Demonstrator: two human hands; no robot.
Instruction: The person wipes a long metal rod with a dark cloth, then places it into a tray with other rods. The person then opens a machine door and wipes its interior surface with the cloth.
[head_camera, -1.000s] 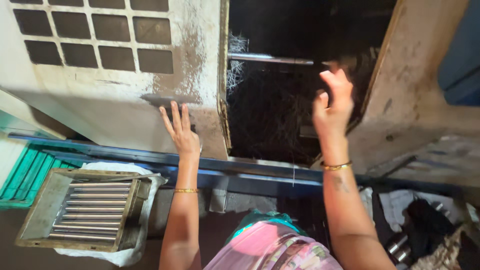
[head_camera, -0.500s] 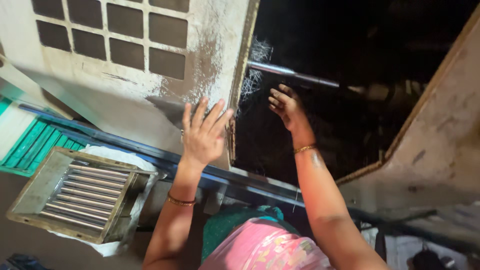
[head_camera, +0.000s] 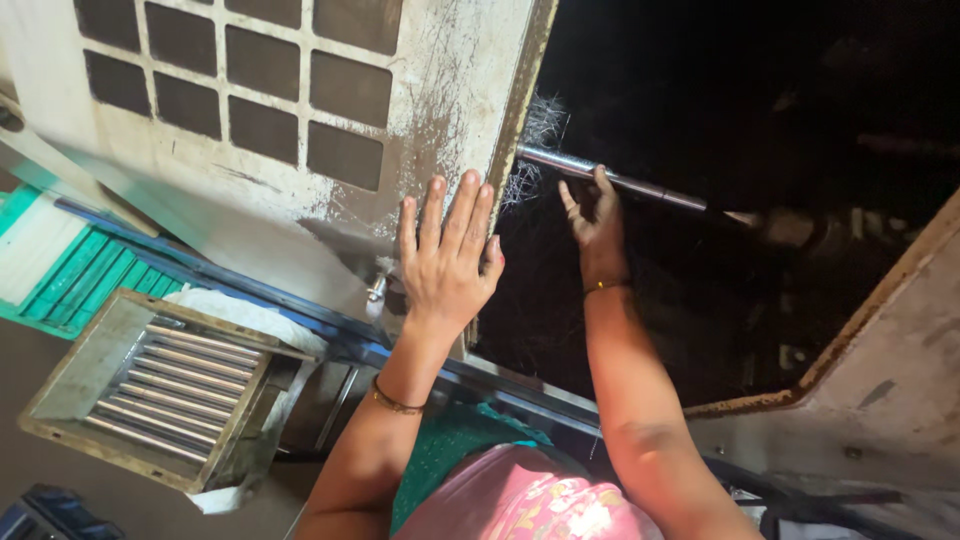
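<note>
My left hand (head_camera: 447, 255) lies flat, fingers spread, against the dirty white panel (head_camera: 430, 110) of a cooler body, close to the edge of its dark opening. My right hand (head_camera: 597, 225) reaches into that opening and its fingers touch a grey metal rod (head_camera: 620, 182) that runs across the inside. Whether the fingers grip the rod or only rest on it is unclear. A tuft of dry straw-like padding (head_camera: 540, 130) sticks out where the rod meets the panel. Both wrists wear thin bangles.
The panel has a grid of square vents (head_camera: 250, 70). A detached louvred frame with metal slats (head_camera: 150, 385) lies lower left on white cloth. A green slatted surface (head_camera: 70, 275) is at the left. Another dusty panel (head_camera: 880, 380) borders the opening on the right.
My right hand has come down from the right panel's edge into the dark opening and onto the rod. My left hand has slid up the white panel. The view has swung closer.
</note>
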